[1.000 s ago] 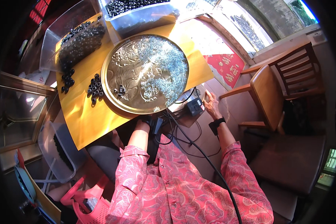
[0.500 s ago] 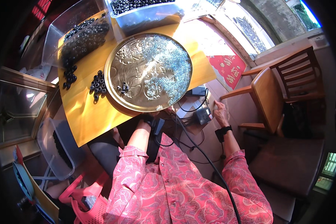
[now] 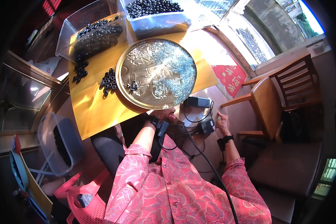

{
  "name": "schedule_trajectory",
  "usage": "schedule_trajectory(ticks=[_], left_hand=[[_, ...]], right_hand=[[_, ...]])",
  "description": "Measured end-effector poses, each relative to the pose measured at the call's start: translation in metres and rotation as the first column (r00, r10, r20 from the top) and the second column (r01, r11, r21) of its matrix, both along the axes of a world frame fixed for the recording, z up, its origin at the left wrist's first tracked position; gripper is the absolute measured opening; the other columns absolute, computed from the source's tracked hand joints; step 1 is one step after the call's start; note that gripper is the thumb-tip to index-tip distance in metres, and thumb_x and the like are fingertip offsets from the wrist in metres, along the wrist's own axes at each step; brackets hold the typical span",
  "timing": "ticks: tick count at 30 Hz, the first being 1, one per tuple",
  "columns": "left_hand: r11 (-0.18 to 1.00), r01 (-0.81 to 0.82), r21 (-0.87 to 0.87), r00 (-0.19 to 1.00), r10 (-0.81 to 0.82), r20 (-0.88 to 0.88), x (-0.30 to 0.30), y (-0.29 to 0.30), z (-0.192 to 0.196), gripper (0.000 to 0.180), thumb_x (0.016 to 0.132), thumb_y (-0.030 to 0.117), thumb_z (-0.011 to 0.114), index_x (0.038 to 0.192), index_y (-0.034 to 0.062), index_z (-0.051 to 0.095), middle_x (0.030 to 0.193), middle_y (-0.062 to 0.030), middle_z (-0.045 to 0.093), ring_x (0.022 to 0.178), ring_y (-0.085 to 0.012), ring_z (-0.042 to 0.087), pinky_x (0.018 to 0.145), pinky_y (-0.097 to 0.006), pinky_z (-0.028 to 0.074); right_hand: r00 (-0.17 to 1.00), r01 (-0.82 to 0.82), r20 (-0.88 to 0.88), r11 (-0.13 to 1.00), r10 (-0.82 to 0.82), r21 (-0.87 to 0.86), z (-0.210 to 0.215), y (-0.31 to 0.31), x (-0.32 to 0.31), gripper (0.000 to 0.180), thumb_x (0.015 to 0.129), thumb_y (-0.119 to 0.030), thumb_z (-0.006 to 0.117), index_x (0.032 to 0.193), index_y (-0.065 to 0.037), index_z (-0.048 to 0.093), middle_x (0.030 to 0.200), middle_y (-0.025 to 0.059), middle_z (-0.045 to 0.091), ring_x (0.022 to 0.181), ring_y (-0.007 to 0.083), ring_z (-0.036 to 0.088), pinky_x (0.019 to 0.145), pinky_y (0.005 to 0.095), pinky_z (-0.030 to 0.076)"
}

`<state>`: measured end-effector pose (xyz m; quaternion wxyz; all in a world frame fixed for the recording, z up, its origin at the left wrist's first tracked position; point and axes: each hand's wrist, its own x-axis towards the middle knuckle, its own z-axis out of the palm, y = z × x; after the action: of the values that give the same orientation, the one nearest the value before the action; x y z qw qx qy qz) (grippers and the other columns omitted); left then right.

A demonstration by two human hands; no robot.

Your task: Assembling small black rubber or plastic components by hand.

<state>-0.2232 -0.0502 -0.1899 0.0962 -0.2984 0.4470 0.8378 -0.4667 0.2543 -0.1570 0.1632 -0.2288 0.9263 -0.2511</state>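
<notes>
My left hand is at the table's near edge, just below the rim of a round golden tray. Its fingers are bent and partly in shadow, so I cannot tell whether they hold anything. My right hand is farther right, beside a black box-shaped device with a cable. Its fingers are loosely stretched upward, with nothing visible in them. Tiny glittering pieces cover the tray's right part, and a few small dark pieces lie at its left.
Black ring-shaped parts lie on the yellow tabletop. Two clear plastic bins of such parts stand behind. A second black device is right of the tray. A wooden chair stands right, a pink basket lower left.
The whole view has shifted, so the table and tray sit farther right. More of my left hand shows below the tray. My right hand is slightly lower beside the device.
</notes>
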Motion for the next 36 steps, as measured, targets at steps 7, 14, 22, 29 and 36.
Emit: schedule_trajectory(ticks=[7,14,22,29,36], left_hand=[[0.976,0.032,-0.215,0.999,-0.040,-0.031,0.015,-0.022,-0.098,0.011,0.095,0.009,0.054,0.096,-0.0019,0.058,0.083,-0.0064,0.059,0.071,-0.0173,0.066,0.064,-0.027,0.059],[0.999,-0.032,-0.002,0.999,0.032,0.003,-0.008,0.006,-0.039,0.030,0.093,0.028,0.056,0.111,0.0040,0.054,0.092,-0.0061,0.065,0.074,-0.0154,0.067,0.057,-0.030,0.052],[0.998,-0.057,0.009,0.980,0.058,-0.189,0.030,0.022,0.081,0.019,0.094,0.016,0.059,0.101,-0.0024,0.060,0.080,-0.0073,0.064,0.066,-0.0159,0.068,0.060,-0.027,0.058],[0.997,-0.078,0.007,0.919,0.075,-0.386,0.123,0.038,0.175,0.023,0.095,0.014,0.059,0.107,-0.0040,0.063,0.093,-0.0104,0.067,0.076,-0.0164,0.068,0.067,-0.029,0.058],[0.748,-0.563,0.351,0.560,0.658,-0.504,0.198,0.038,0.215,0.023,0.096,0.013,0.057,0.113,-0.0030,0.062,0.103,-0.0183,0.067,0.076,-0.0149,0.067,0.064,-0.027,0.057]], right_hand=[[0.987,-0.151,0.040,0.986,0.154,-0.068,-0.005,-0.029,0.005,0.057,0.072,0.003,0.051,0.128,-0.006,0.060,0.126,0.0159,0.055,0.119,0.0283,0.053,0.103,0.0323,0.040],[0.985,-0.170,-0.012,0.986,0.170,-0.002,-0.015,0.001,-0.009,0.062,0.071,0.000,0.051,0.132,-0.006,0.056,0.129,0.0171,0.055,0.122,0.0304,0.051,0.107,0.0326,0.037],[0.991,-0.110,-0.063,0.981,0.121,0.160,0.027,0.001,-0.023,0.047,0.076,-0.012,0.059,0.121,0.002,0.061,0.114,0.0229,0.062,0.110,0.0345,0.057,0.096,0.0393,0.045],[0.922,-0.289,-0.307,0.946,0.234,-0.147,0.149,-0.076,0.047,0.032,0.082,-0.003,0.061,0.113,0.007,0.060,0.112,0.0219,0.060,0.103,0.0333,0.060,0.090,0.0374,0.049],[0.811,-0.576,-0.337,0.756,0.478,-0.313,0.208,-0.150,0.137,0.025,0.087,0.000,0.061,0.112,0.000,0.062,0.108,0.0132,0.062,0.091,0.0226,0.066,0.074,0.0302,0.057]])
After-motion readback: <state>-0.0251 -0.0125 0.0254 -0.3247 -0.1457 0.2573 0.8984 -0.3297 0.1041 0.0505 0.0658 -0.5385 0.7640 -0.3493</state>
